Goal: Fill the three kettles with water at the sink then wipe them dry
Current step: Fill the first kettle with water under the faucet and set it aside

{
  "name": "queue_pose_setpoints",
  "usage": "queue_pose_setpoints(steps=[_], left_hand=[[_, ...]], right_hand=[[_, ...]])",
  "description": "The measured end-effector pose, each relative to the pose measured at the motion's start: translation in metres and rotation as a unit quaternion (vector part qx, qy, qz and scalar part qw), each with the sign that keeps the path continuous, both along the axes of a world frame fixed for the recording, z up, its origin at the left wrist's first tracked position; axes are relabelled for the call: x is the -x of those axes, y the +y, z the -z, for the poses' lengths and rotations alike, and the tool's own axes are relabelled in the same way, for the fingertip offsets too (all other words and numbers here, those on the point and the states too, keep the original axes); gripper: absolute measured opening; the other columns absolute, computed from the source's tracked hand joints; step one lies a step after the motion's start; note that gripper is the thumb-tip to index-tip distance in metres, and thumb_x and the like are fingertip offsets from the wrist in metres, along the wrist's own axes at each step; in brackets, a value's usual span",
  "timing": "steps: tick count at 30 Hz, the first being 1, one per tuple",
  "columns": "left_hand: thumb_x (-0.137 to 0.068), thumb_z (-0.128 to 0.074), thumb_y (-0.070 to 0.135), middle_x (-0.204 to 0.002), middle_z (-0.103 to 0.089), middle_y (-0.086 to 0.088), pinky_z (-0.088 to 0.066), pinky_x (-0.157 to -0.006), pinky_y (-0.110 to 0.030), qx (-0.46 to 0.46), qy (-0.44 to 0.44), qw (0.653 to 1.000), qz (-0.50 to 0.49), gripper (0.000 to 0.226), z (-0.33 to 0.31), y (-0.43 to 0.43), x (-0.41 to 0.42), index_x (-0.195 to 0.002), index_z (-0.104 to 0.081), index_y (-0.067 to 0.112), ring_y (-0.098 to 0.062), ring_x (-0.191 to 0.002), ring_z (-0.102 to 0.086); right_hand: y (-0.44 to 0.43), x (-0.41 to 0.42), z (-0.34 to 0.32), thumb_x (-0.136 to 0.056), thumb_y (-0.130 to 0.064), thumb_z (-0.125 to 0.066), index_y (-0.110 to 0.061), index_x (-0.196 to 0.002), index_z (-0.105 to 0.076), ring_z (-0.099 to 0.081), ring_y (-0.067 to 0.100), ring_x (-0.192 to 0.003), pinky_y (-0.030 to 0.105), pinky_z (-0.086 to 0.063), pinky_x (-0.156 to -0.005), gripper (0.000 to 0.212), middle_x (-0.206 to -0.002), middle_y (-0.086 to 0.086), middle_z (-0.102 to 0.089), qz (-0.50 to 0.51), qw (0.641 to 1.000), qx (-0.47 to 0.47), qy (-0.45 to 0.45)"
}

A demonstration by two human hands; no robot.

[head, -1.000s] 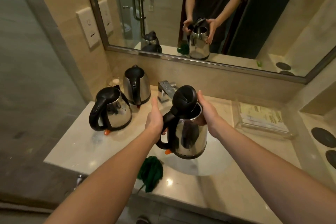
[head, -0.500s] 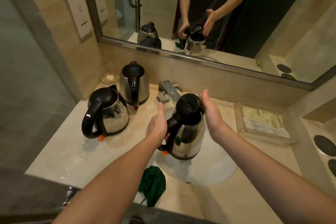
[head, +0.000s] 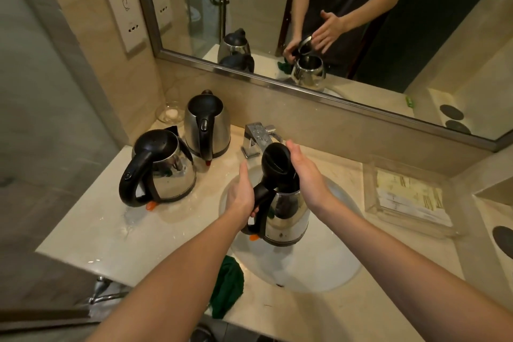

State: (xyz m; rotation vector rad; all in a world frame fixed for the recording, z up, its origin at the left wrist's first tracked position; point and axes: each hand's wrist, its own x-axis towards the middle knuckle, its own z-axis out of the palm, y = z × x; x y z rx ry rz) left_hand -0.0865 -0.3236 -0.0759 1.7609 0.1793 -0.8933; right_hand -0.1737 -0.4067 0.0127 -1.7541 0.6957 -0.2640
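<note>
The pale stone counter point(head: 116, 230) carries everything, and the white sink basin point(head: 319, 272) is sunk into its middle. Two other kettles stand on the counter to the left of the basin, well apart from the hands: one near the front point(head: 169, 175) and one behind it by the wall point(head: 206, 125), both with lids down.

The held kettle point(head: 288, 219) hangs upright over the basin, its long axis vertical and its black handle turned to the left. The left hand point(head: 241, 197) has its fingers wrapped round this handle and bears the weight. The right hand point(head: 305, 172) is flat with straight fingers at the right side of the raised lid point(head: 277, 158); whether it touches the lid cannot be told.

The tap point(head: 256, 137) stands just beyond the lid, a little to the left, so the open mouth lies on the near side of the spout. To fill, the kettle probably has to go forward under it, and the free right hand is the nearer one to the lever.

A green cloth point(head: 227, 286) lies on the front edge, untouched.
</note>
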Motion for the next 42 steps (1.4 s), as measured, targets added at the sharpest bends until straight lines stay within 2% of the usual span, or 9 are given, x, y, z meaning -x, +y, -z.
queue_pose_setpoints(steps=[6, 11, 16, 21, 25, 28, 32, 35, 42], left_hand=[[-0.093, -0.016, 0.076, -0.099, -0.071, -0.018, -0.041, -0.056, -0.027, -0.015, -0.009, 1.0, -0.011, 0.06, 0.007, 0.003, -0.001, -0.089, -0.049, 0.026, -0.02, -0.075, -0.062], [-0.089, -0.018, 0.08, -0.08, -0.064, -0.012, -0.05, -0.064, -0.033, -0.008, 0.01, 0.999, -0.035, 0.077, 0.015, 0.002, -0.006, -0.123, -0.056, 0.021, -0.024, -0.072, -0.063], [-0.08, -0.019, 0.087, -0.085, -0.069, -0.019, -0.045, -0.104, -0.045, 0.025, 0.049, 0.997, -0.055, 0.099, 0.029, 0.001, -0.005, -0.121, -0.064, 0.009, -0.029, -0.09, -0.067], [-0.078, -0.019, 0.09, -0.071, -0.054, -0.009, -0.046, -0.067, -0.032, 0.004, 0.07, 0.995, -0.072, 0.079, 0.045, -0.006, -0.01, -0.072, -0.049, 0.017, -0.017, -0.061, -0.055], [-0.08, -0.019, 0.089, -0.063, -0.052, -0.008, -0.044, -0.055, -0.029, -0.018, 0.078, 0.993, -0.083, 0.079, 0.06, -0.013, -0.017, -0.062, -0.046, 0.017, -0.017, -0.047, -0.051], [-0.073, -0.02, 0.094, -0.064, -0.052, -0.006, -0.042, -0.051, -0.027, -0.023, 0.106, 0.99, -0.085, 0.082, 0.072, -0.02, -0.025, -0.072, -0.05, 0.018, -0.015, -0.045, -0.048], [-0.075, -0.024, 0.092, -0.06, -0.058, -0.002, -0.051, -0.065, -0.03, -0.026, 0.142, 0.984, -0.106, 0.096, 0.092, -0.026, -0.038, -0.096, -0.067, 0.009, -0.016, -0.053, -0.051], [-0.073, -0.025, 0.093, -0.06, -0.055, -0.003, -0.043, -0.051, -0.027, -0.023, 0.145, 0.982, -0.116, 0.106, 0.097, -0.031, -0.044, -0.125, -0.066, 0.01, -0.016, -0.048, -0.05], [-0.092, -0.023, 0.078, -0.049, -0.051, 0.0, -0.036, -0.055, -0.028, -0.003, 0.145, 0.982, -0.119, 0.091, 0.089, -0.037, -0.047, -0.133, -0.059, 0.006, -0.015, -0.051, -0.044]], right_hand=[[-0.029, 0.001, 0.018, -0.101, -0.054, -0.024, -0.018, -0.153, -0.027, -0.019, 0.012, -0.147, 0.027, -0.013, -0.117, 0.064, -0.16, -0.004, -0.024, 0.069, 0.997, -0.039, 0.003], [-0.067, -0.007, 0.037, -0.1, -0.059, -0.024, -0.018, -0.153, -0.028, -0.025, 0.021, -0.146, 0.039, -0.017, -0.118, 0.066, -0.159, 0.002, -0.028, 0.163, 0.975, -0.133, 0.068], [-0.082, -0.016, 0.061, -0.098, -0.064, -0.021, -0.012, -0.15, -0.035, -0.033, 0.027, -0.142, 0.046, -0.02, -0.12, 0.075, -0.154, 0.009, -0.037, 0.117, 0.962, -0.211, 0.126], [-0.089, -0.03, 0.079, -0.1, -0.062, -0.02, -0.019, -0.146, -0.043, -0.038, 0.026, -0.139, 0.041, -0.025, -0.116, 0.067, -0.149, 0.008, -0.044, 0.081, 0.97, -0.179, 0.141], [-0.102, -0.044, 0.092, -0.104, -0.053, -0.018, -0.025, -0.141, -0.049, -0.05, 0.017, -0.112, 0.028, -0.035, -0.094, 0.056, -0.132, 0.005, -0.053, 0.022, 0.977, -0.155, 0.142], [-0.108, -0.057, 0.096, -0.105, -0.05, -0.016, -0.029, -0.14, -0.048, -0.051, 0.006, -0.09, 0.019, -0.041, -0.07, 0.053, -0.115, -0.002, -0.055, -0.006, 0.977, -0.142, 0.158], [-0.114, -0.077, 0.105, -0.102, -0.056, -0.015, -0.031, -0.145, -0.044, -0.04, 0.027, -0.136, 0.044, -0.031, -0.108, 0.056, -0.147, 0.007, -0.046, -0.037, 0.976, -0.143, 0.161], [-0.121, -0.086, 0.109, -0.102, -0.056, -0.015, -0.032, -0.147, -0.041, -0.035, 0.028, -0.14, 0.045, -0.028, -0.109, 0.057, -0.15, 0.007, -0.042, -0.041, 0.975, -0.145, 0.16], [-0.128, -0.101, 0.114, -0.099, -0.063, -0.017, -0.042, -0.146, -0.039, -0.033, 0.027, -0.141, 0.046, -0.028, -0.114, 0.055, -0.154, 0.001, -0.038, -0.023, 0.973, -0.163, 0.161]])
